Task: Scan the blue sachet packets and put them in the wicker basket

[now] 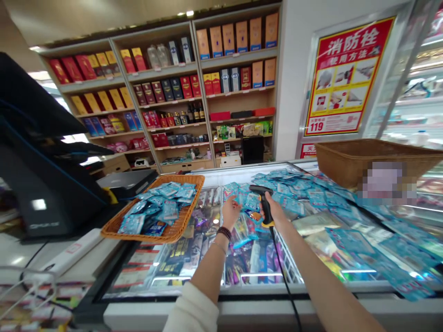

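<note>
My right hand [273,210] is wrapped round the grip of a black and yellow barcode scanner [262,190]. Its head is level with the fingers of my left hand and its cord hangs down over the freezer front. My left hand [231,212], with a dark beaded bracelet at the wrist, is closed at the edge of a small blue packet [230,188], left of the scanner. Many similar blue packets [290,184] lie spread over the glass lid behind and right of both hands. Part of the left fingers' grip is hard to see.
An orange wicker basket [194,210] of blue packets stands on the left, beside a black checkout machine [38,184]. A brown basket [346,161] sits at the right. Under the freezer glass [166,276] lie wrapped ice creams. Shelves [204,108] of boxed goods stand behind.
</note>
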A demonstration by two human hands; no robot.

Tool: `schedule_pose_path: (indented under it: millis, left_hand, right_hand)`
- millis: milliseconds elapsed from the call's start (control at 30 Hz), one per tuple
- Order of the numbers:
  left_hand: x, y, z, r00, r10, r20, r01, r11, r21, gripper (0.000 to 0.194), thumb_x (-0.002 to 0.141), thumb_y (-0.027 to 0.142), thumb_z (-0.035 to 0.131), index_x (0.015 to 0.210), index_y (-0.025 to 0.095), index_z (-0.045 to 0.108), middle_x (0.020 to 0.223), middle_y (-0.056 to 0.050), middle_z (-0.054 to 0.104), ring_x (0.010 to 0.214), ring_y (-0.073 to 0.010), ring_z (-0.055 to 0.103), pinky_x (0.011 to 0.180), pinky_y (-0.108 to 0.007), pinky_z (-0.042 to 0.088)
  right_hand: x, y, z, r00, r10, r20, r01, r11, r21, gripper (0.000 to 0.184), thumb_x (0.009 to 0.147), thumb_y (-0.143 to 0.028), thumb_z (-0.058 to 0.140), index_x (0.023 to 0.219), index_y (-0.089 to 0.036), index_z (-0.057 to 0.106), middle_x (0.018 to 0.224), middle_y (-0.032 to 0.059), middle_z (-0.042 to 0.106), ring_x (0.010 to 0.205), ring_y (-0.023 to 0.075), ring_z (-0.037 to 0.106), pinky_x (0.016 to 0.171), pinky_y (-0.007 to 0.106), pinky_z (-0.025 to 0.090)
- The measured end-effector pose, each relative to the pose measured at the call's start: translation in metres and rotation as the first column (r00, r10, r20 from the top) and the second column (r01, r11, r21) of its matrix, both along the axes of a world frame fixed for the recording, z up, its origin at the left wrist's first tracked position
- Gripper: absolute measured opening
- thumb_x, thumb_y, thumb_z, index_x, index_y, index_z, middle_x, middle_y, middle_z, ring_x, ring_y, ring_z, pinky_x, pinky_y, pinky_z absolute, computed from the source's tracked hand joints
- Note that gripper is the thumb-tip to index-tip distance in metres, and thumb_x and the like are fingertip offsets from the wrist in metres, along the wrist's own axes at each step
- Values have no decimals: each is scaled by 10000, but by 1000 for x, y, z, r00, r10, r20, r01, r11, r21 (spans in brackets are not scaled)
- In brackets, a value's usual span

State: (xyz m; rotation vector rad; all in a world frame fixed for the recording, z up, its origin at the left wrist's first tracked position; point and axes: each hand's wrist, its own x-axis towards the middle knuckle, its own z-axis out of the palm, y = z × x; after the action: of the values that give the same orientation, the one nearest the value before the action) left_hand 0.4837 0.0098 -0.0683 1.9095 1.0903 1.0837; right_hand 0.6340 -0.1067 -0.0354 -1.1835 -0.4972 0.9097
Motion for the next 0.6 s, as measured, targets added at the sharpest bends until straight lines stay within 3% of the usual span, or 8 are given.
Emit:
schedule_pose_path:
  millis: [133,267,400,533,600]
  left_hand:
    - [-5,8,-6,969,126,214,-99,986,-135,243,827,120,785,1069,135,795,857,-80,791,811,-243,789,859,-394,644]
    - [-17,12,-7,881,196,431,-76,957,-278,72,837,179,813,888,145,775,858,-83,795,753,-224,789,811,-390,683]
    - [-31,14,1,773,235,590,-12,934,-356,105,814,149,842,838,147,740,741,-29,752,727,-193,773,854,-406,692]
    - [-36,14,6,658,319,682,27,895,-445,134,803,102,862,847,127,738,699,-25,737,773,-205,794,931,-451,685]
    - [-36,15,6,624,305,720,44,906,-421,157,789,107,889,861,125,750,717,-43,753,828,-228,812,958,-472,681]
  right_hand:
    - [-17,7,0,996,79,52,-79,997,-1,505,985,-650,690,720,-223,636,555,-5,611,383,122,525,338,235,422]
    - [-23,6,-2,987,110,113,-109,994,-20,497,979,-655,686,733,-226,647,544,1,610,378,130,517,336,242,414]
    - [-32,2,-1,967,188,172,-188,982,-12,591,938,-742,673,663,-222,614,459,1,548,371,123,498,346,221,408]
    - [-39,-4,1,955,212,209,-225,974,36,561,844,-742,775,727,-210,639,532,-6,602,385,113,512,340,217,403]
    - [-40,-6,0,951,228,210,-239,970,29,544,823,-731,798,757,-214,642,563,-13,622,373,111,509,330,225,403]
